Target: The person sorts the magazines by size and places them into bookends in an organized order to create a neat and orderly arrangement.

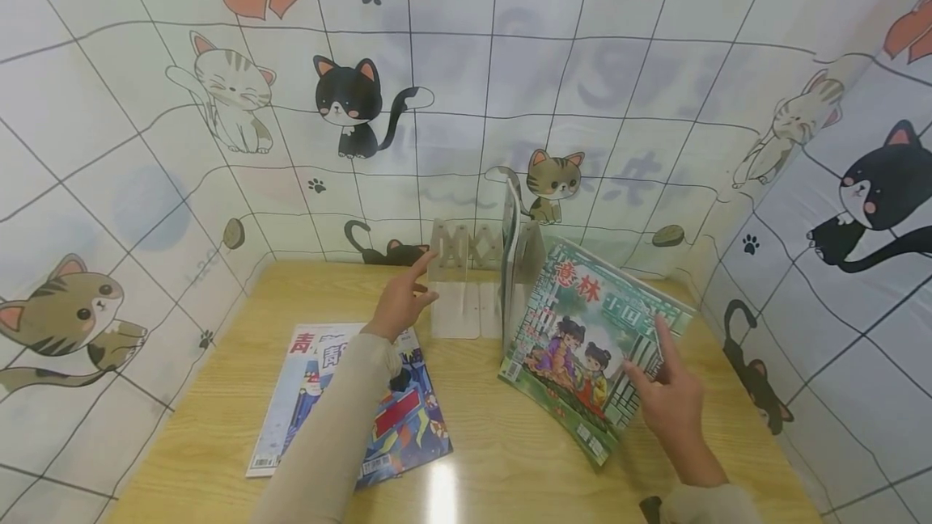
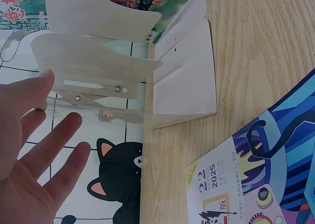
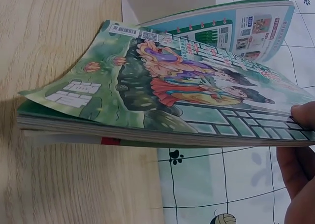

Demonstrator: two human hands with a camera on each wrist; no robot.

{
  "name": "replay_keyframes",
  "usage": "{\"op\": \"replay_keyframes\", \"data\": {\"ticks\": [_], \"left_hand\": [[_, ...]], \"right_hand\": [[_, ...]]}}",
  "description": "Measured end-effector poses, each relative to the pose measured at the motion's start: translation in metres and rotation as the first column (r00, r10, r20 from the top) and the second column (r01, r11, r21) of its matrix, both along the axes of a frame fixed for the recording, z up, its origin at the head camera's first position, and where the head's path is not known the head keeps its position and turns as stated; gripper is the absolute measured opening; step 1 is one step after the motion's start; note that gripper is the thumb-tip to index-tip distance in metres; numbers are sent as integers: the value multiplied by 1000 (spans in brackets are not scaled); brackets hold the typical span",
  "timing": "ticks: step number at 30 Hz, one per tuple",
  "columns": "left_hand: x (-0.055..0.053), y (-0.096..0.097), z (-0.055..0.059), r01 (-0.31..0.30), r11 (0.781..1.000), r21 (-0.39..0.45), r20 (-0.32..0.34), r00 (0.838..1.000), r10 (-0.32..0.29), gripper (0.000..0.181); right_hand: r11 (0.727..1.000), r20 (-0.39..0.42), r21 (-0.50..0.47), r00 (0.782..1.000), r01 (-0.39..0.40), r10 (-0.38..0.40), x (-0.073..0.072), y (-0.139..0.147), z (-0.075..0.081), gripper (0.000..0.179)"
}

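Note:
A pale expandable book rack (image 1: 456, 310) with upright end panels and a crisscross back stands at the back of the table. One magazine (image 1: 512, 257) stands upright in its right part. My left hand (image 1: 399, 302) is at the rack's left panel (image 2: 93, 69), its fingers spread and holding nothing; whether a fingertip touches the panel I cannot tell. My right hand (image 1: 675, 407) grips a green magazine (image 1: 575, 346) by its right edge, thumb (image 3: 302, 115) on the cover and other fingers behind. That magazine is tilted, right of the rack, its lower edge close to the table.
Several blue and white magazines (image 1: 411, 427) lie overlapping on the wooden table (image 1: 473, 419) at the front left, partly under my left forearm. A cat-printed cloth (image 1: 466, 87) hangs behind the table and at both sides. A small dark object (image 1: 650, 508) lies by my right sleeve.

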State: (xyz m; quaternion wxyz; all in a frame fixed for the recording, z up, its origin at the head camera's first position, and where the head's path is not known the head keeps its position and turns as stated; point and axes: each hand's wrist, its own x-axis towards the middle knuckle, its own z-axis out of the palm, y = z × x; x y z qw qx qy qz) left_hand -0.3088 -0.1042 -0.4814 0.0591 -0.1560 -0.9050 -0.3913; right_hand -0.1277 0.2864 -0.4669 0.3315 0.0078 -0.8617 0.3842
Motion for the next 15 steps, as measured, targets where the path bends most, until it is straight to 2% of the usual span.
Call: {"op": "replay_keyframes", "data": {"ticks": [8,15], "left_hand": [[1,1,-2,-9,1000,0,36,999,9,82],[0,0,-1,4,1000,8,1,1000,-4,80]], "right_hand": [[998,1,58,1000,30,-30,2,-1,1,93],[997,-82,75,996,36,-30,-1,1,2,92]]}}
